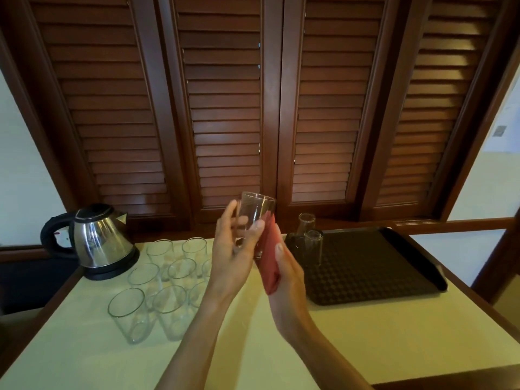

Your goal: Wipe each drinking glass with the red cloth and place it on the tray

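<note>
My left hand [233, 249] grips a clear drinking glass [254, 211] raised above the table's middle, thumb and fingers curled round its lower part. My right hand [287, 274] holds the folded red cloth [268, 257] against the glass's right side. Several clear glasses [168, 277] stand upright on the pale tabletop to the left. On the dark textured tray [365, 266] at the right stand two glasses [309, 240] at its far left corner.
A steel electric kettle [102, 240] with a black handle sits at the table's back left. Brown louvred shutters [225, 108] rise behind the table. The table's wooden edge [478, 291] runs along the right, just past the tray.
</note>
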`<state>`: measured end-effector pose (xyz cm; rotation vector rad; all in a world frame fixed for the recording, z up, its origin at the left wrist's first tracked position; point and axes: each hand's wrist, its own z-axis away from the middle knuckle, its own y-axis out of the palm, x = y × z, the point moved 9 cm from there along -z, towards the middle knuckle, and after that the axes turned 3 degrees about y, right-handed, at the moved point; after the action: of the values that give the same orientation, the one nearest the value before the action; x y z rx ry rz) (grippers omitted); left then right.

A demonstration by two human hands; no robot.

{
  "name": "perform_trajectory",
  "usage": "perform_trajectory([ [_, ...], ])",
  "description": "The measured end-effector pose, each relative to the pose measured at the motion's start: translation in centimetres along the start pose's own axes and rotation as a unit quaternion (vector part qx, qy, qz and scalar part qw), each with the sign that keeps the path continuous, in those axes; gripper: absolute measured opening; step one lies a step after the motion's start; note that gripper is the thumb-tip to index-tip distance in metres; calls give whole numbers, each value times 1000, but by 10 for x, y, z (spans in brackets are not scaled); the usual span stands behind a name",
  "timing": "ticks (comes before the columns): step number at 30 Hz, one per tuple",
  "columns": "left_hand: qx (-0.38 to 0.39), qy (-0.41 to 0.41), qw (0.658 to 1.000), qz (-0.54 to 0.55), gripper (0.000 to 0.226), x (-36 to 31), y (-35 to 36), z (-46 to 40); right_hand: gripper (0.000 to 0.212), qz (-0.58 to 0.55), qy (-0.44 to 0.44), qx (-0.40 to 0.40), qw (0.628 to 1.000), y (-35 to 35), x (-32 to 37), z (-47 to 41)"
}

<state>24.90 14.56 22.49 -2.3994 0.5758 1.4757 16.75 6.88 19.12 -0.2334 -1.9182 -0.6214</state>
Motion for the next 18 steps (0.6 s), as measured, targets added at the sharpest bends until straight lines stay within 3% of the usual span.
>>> perform_trajectory([
  [4, 60, 44, 993, -97, 58, 0, 20, 19, 48, -44, 26, -33, 998, -18, 21, -24],
  [7, 25, 22, 998, -54, 37, -4, 10, 2, 39, -76, 38, 17, 996, -4, 16, -14],
  [9, 9, 18, 999, -49, 43, -5, 2, -7, 43, -42, 23, 15, 999, 2, 14, -6],
  [12, 56, -9, 998, -16, 55, 6, 15, 10, 53, 47, -21, -49, 997, -17, 32, -21],
  [14, 48, -49, 997, 34, 49, 12, 19, 18, 59, 89, -47, -33, 994, -12, 40, -23],
  [18, 10, -124, 984, 131, 62, 20, 7, 9, 51, 163, -135, 27, 977, 10, 21, 9],
])
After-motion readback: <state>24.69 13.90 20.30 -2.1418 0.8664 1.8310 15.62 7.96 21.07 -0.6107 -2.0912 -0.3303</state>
